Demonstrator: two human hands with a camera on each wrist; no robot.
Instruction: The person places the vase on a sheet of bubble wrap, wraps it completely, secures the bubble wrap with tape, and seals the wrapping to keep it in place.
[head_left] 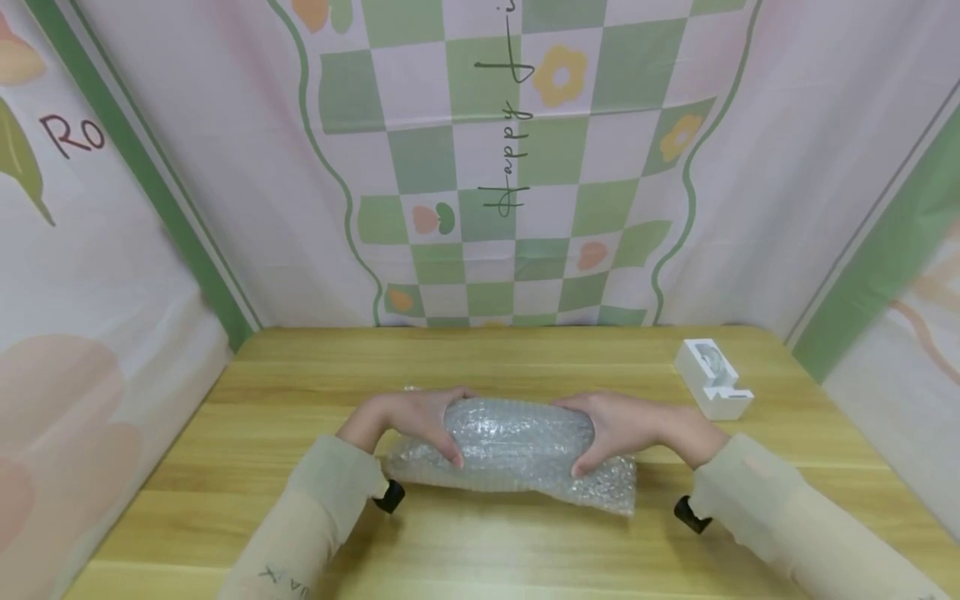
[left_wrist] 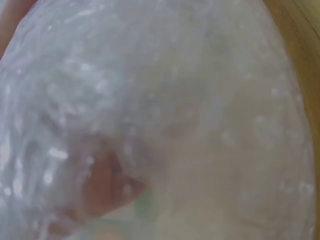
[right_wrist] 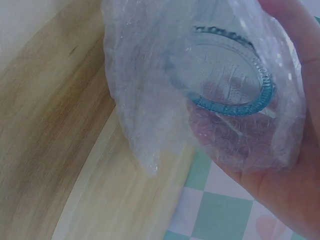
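A roll of clear bubble wrap (head_left: 517,446) lies crosswise between both hands above the wooden table. In the right wrist view, a clear glass object with a round, ridged bluish base (right_wrist: 232,108) shows inside the open end of the wrap; the rest of its shape is hidden. My left hand (head_left: 422,419) grips the left end, thumb on the near side and fingers behind. At the other end, my right hand (head_left: 617,427) holds the roll the same way. Bubble wrap (left_wrist: 200,100) fills the left wrist view, with fingers dimly visible through it.
A white tape dispenser (head_left: 723,404) with a roll of clear tape (head_left: 711,361) stands at the back right of the wooden table (head_left: 300,367). Behind the table hangs a printed curtain (head_left: 487,158) with green checks; more printed cloth encloses both sides.
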